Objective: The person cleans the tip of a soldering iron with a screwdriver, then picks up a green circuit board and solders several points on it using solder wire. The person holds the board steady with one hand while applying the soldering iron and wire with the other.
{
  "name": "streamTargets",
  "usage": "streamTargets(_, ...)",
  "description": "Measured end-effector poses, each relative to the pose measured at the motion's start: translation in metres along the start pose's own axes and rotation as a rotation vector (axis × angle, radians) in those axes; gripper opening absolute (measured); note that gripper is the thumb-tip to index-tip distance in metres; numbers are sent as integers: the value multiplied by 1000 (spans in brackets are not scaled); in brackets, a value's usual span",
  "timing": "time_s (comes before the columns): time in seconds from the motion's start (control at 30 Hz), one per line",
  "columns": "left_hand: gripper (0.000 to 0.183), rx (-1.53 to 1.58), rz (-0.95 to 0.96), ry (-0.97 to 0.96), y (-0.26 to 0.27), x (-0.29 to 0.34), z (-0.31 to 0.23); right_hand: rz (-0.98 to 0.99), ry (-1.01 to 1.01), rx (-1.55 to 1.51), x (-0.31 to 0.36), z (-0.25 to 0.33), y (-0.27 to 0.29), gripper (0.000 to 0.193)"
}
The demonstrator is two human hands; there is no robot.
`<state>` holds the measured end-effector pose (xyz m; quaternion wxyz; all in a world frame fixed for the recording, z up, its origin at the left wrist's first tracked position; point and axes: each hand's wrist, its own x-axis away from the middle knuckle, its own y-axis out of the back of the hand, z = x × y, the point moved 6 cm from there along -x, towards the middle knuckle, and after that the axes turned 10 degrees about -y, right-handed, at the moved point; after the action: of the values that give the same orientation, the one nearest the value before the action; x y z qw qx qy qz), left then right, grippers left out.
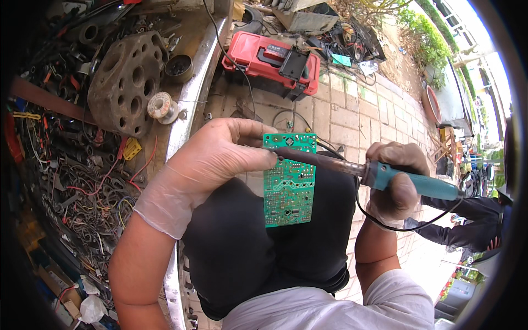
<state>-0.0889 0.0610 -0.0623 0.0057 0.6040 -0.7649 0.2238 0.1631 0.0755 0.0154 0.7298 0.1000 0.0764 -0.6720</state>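
Brick paving; gloved fingers holding circuit board, soldering iron

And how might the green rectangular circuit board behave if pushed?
The green rectangular circuit board is probably stiff, as its long edges look straight. It may pivot, since the translucent-gloved left hand holds it near its upper end.

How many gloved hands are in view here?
2: the left hand holds the green circuit board near its upper left edge; the right hand grasps the teal-handled soldering iron. Others may be hidden among the background.
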Motion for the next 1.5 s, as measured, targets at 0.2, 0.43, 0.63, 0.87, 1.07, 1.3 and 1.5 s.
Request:
streamTargets(0.2, 44, 35, -2, -7, 1, 2, 0, -133, 38, -259, -6, 5, 17, 56)
streamTargets(0.43, 42, 43, -5, 2, 0, 1, 2, 212, -235, -374, -11, -2, 11, 86)
streamTargets(0.63, 43, 65, -23, 18, -5, 7, -1, -89, -98, -73, 8, 4, 14, 61)
streamTargets(0.87, 44, 35, -33, 43, -5, 9, -2, 87, 101, 23, 13, 15, -2, 42)
streamTargets(1.07, 45, 9, -40, 36, -7, 9, -4, 56, 98, 39, 13, 10, -1, 41)
streamTargets(1.3, 46, 1, -43, 32, -7, 9, -4, 39, 43, 56, 13, 6, 0, 45)
streamTargets(1.5, 46, 39, -39, 10, -8, 9, -4, 31, 53, 50, 12, 8, -3, 43)
